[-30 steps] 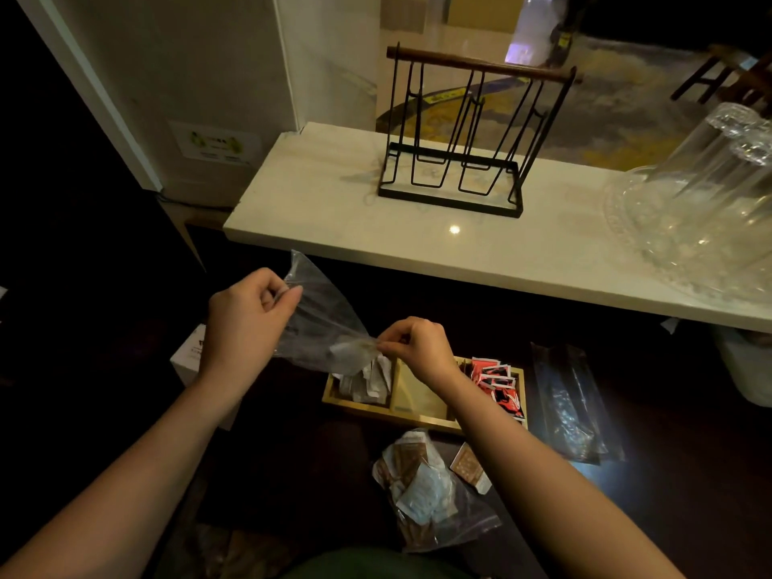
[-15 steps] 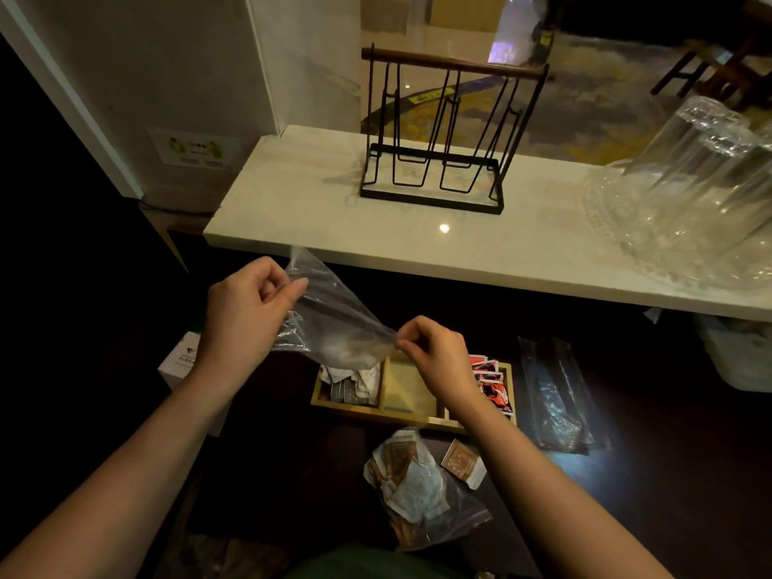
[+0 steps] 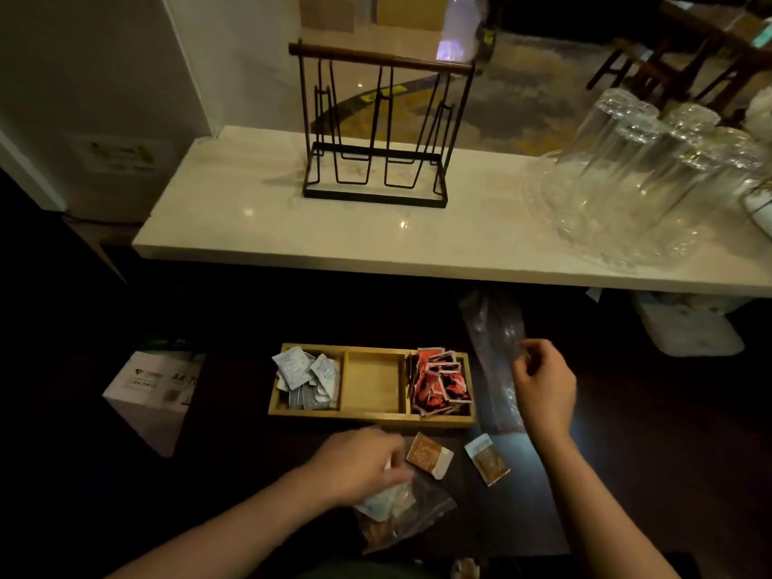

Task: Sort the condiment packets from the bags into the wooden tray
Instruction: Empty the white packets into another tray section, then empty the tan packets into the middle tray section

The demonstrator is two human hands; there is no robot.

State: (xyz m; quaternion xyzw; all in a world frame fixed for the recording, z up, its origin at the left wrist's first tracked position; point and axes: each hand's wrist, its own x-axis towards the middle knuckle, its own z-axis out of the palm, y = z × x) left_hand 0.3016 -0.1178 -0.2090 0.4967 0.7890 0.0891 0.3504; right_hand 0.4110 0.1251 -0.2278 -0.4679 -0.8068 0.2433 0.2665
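A wooden tray (image 3: 373, 418) lies on the dark table with three compartments. White packets (image 3: 305, 380) fill its left one, red packets (image 3: 438, 382) its right one, and the middle one is bare. Near me, a clear bag with brown and white packets (image 3: 403, 514) lies under my left hand (image 3: 359, 465), whose fingers curl on the bag's top. Two brown packets (image 3: 428, 453) (image 3: 488, 459) lie loose beside it. My right hand (image 3: 543, 386) pinches an empty clear bag (image 3: 495, 348) just right of the tray.
A white marble shelf (image 3: 259, 227) juts over the far side of the table. It carries a black wire rack (image 3: 376, 131) and upturned glass tumblers (image 3: 635, 177). A white box (image 3: 154, 390) stands at the left, and a white bundle (image 3: 693, 332) sits under the shelf at the right.
Both hands held the empty bag above the tray. My left hand let go and dropped to the packet bag near me. My right hand carried the empty bag right of the tray.
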